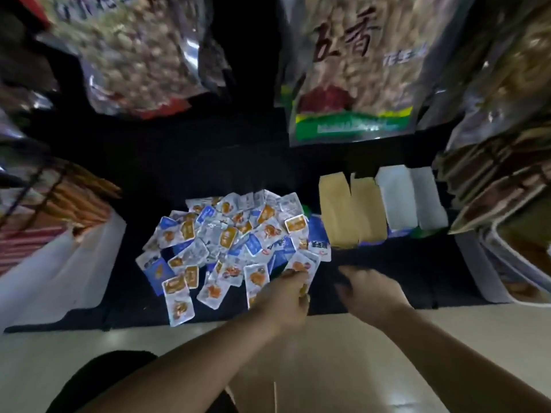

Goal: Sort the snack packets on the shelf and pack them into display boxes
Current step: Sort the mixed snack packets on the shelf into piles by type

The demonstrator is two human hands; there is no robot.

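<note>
A heap of small snack packets (226, 239), white and blue with orange pictures, lies on the dark shelf (387, 272). My left hand (286, 299) is at the heap's near right edge and holds a few packets (301, 265) between thumb and fingers. My right hand (369, 290) hovers over the bare shelf just right of the heap, fingers loosely spread, holding nothing. Behind it stand open display boxes: one with tan flaps (351, 213) and one with white flaps (411, 198).
Large bags of nuts (354, 70) hang above the shelf, with another bag (128, 49) at upper left. A white bin of orange packs (68, 234) stands at the left. Stacked packs and trays (501, 204) crowd the right. A pale floor (328, 353) lies below the shelf edge.
</note>
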